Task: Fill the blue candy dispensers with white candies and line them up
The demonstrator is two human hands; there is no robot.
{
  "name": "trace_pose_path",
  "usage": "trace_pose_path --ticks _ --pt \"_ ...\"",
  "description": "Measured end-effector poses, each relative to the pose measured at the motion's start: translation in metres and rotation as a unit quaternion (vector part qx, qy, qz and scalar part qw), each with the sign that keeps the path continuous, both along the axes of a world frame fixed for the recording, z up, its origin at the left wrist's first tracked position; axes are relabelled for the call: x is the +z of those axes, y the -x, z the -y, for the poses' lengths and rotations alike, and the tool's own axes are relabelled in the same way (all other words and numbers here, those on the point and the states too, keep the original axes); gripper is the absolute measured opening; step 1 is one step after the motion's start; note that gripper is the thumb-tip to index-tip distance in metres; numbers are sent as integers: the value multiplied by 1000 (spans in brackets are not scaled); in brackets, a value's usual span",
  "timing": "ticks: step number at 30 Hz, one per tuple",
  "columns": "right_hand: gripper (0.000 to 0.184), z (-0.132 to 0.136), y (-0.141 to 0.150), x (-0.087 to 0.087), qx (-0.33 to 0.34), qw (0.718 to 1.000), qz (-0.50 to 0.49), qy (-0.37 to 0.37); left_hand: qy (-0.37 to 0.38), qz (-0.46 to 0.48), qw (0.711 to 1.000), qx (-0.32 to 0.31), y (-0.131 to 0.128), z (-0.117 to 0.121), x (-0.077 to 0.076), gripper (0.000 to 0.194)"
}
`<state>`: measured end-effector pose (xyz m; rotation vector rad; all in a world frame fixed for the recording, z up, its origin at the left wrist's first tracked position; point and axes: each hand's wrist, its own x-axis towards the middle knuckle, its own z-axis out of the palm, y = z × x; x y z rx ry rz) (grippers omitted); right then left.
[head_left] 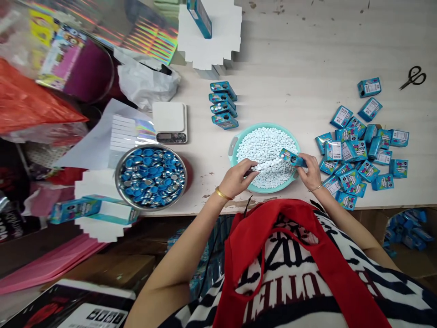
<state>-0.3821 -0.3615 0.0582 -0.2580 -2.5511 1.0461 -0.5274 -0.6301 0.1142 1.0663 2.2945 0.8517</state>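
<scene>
A mint-green basin [234,157] full of small white candies [268,141] sits on the table in front of me. My left hand [240,176] is closed on a dark-handled scoop [251,171] at the basin's left; its far end is lost among the candies. In my right hand [309,172], a small blue box [292,158] is gripped at one end and tilted over the candies. The box has a round dark hole in its face. Just beyond the basin, several similar blue boxes [223,105] stand in a row, with white candies showing at one of them.
Many blue boxes [351,150] lie piled at the right, near black scissors [414,78]. A metal bowl [186,182] of blue-and-silver caps stands left, beside a white scale [170,116]. Stacked white card [221,45] is at the back. The table's front edge runs close to me.
</scene>
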Motion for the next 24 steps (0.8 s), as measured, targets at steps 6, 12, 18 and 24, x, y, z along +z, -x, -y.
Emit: trace_pose_path --ticks 6,12,18,24 --pt "36 16 9 1 48 999 4 9 158 -77 979 -108 12 -25 64 25" --pt "36 30 12 0 76 997 12 31 276 -151 939 -136 1 -53 115 19" --pt "36 37 9 1 68 995 3 78 191 -124 964 -139 12 -36 129 21" --pt "37 49 12 11 108 985 6 134 61 -49 989 -129 25 -40 71 54"
